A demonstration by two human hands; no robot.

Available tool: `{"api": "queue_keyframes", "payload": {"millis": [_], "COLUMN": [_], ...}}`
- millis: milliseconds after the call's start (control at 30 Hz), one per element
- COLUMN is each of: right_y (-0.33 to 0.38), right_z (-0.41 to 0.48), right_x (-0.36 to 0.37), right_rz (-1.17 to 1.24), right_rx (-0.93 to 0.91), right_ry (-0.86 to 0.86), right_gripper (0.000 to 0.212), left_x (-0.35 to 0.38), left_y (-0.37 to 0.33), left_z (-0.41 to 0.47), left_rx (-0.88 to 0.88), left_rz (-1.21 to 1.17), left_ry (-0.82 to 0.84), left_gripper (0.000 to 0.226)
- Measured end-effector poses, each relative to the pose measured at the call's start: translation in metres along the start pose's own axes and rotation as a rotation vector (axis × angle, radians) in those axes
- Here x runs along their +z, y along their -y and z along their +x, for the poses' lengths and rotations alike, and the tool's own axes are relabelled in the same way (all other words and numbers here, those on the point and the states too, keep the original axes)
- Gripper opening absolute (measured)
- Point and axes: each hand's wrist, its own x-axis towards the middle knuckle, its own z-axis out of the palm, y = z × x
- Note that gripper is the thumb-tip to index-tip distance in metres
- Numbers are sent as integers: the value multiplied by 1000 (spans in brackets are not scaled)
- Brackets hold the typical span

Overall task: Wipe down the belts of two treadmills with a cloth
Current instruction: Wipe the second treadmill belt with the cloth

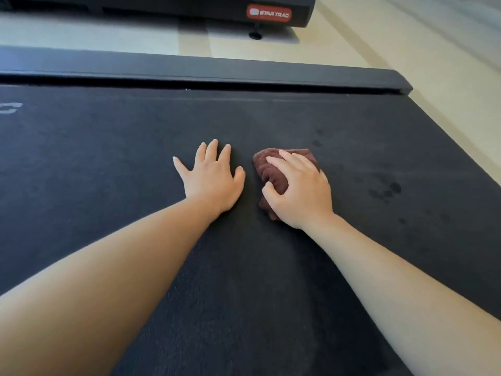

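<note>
head | right hand (299, 189) fingers curled, gripping bunched brown cloth (273, 172) pressed on belt (108, 158) | left hand (212, 177) flat, fingers spread, just beside cloth, not touching | dark spots (385, 189) lie to the right of cloth, nearer right hand | second treadmill (268, 13) beyond

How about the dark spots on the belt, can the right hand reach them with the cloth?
Probably yes: the right hand, gripping the cloth, lies near the dark spots, with only bare belt between.
</note>
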Motion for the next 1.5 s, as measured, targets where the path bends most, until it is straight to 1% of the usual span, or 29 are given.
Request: {"api": "queue_keyframes", "payload": {"millis": [167,367,500,600,733,833,1100,1167,1267,1367,1500], "right_y": [5,9,15,17,16,9,-25,-26,-29,-37,-37], "right_z": [104,198,234,238,218,181,15,-23,-73,-93,-67], "right_x": [32,55,65,67,62,50,-4,-13,-25,-30,-26], "right_rz": [42,64,63,54,37,33,29,25,20,5,24], "right_rx": [-83,-150,-163,-166,-145,-124,54,71,37,4,37], "right_ry": [-3,22,27,32,52,53,47,48,51,45,15], "right_gripper": [56,50,51,51,55,57,54,56,58,58,57], "left_x": [6,8,8,8,10,11,2,0,-1,0,3], "left_y": [7,3,4,7,9,12,9,10,7,-2,-22], "left_z": [37,36,39,40,40,43,32,26,17,4,-9], "left_rx": [-132,-173,-181,-176,-161,-145,-68,-50,-32,-24,-57], "left_rz": [16,56,65,67,58,43,11,17,-1,4,8], "left_ry": [-65,-61,-63,-71,-75,-85,-48,-32,-34,-32,-3], "left_gripper": [56,58,60,59,59,57,56,55,54,55,59]}}
